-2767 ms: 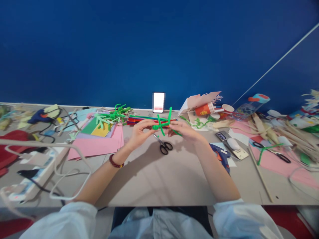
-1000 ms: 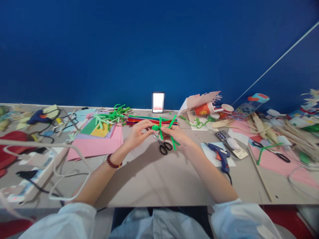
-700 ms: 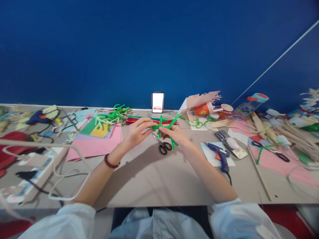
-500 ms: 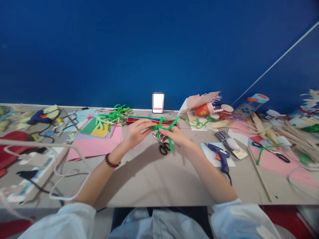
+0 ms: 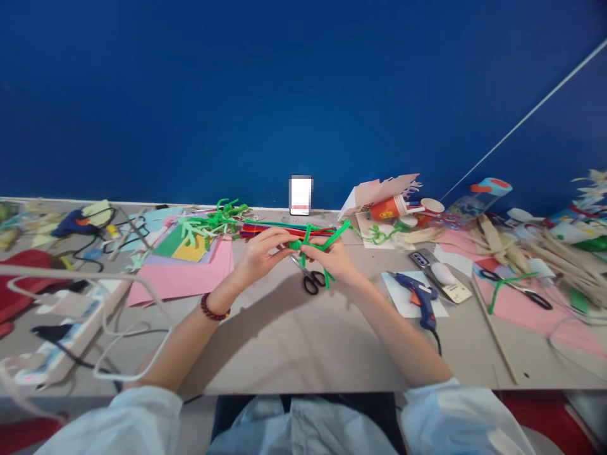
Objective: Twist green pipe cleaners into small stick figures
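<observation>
Both my hands meet over the middle of the table on a twisted green pipe cleaner figure (image 5: 315, 240). My left hand (image 5: 258, 251), with a red bead bracelet at the wrist, pinches its coiled left end. My right hand (image 5: 337, 260) grips the right part, where loose green ends stick up and down past the fingers. Black-handled scissors (image 5: 310, 278) lie on the table just under the hands. A bundle of coloured pipe cleaners (image 5: 279, 229) lies behind them.
Coloured paper sheets (image 5: 183, 268) lie to the left with green pipe cleaner shapes (image 5: 215, 218) on them. A blue glue gun (image 5: 420, 297), a phone (image 5: 424, 259), red paper cups (image 5: 393, 207), more scissors (image 5: 519, 287) and wooden sticks (image 5: 496, 332) lie right. Cables and a power strip (image 5: 71, 335) fill the left.
My right hand has shifted left along the green figure and turned it; the long upper end now tilts up to the right. The blue glue gun, earlier half hidden by my forearm, shows fully.
</observation>
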Demonstrator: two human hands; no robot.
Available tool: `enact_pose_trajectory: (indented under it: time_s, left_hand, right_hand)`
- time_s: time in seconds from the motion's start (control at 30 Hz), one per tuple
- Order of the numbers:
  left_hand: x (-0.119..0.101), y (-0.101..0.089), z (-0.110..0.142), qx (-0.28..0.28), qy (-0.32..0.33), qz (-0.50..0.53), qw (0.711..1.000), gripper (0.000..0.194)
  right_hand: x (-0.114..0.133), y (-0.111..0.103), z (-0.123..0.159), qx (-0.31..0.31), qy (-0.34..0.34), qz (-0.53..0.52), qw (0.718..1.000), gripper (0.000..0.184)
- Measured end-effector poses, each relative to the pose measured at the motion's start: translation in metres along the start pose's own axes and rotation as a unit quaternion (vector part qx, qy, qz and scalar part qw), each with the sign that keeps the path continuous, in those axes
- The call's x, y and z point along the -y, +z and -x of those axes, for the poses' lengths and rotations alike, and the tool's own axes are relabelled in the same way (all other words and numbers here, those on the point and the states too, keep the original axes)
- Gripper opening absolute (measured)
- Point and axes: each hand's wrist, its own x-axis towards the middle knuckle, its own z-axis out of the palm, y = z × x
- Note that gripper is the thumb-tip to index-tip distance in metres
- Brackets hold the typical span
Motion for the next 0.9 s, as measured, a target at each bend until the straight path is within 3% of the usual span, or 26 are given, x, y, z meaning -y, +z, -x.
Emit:
enact_pose_trajectory:
  time_s: [0.3,0.67,0.8,0.9]
  left_hand:
    - [-0.004,0.001,-0.003,-0.009,-0.030,0.012,0.999,0.018]
    - [-0.009,0.004,0.001,-0.006,-0.123,0.042,0.992,0.018]
    - [-0.013,0.005,-0.001,-0.018,-0.136,0.044,0.990,0.018]
    - [-0.015,0.006,-0.002,-0.029,-0.134,0.045,0.990,0.018]
  right_hand:
    - [0.004,0.002,0.003,-0.035,-0.092,0.136,0.986,0.022]
    - [0.010,0.003,0.008,-0.046,-0.136,0.154,0.978,0.018]
    - [0.011,0.004,0.007,-0.061,-0.133,0.153,0.977,0.019]
    - [0.010,0.005,0.006,-0.058,-0.080,0.095,0.991,0.021]
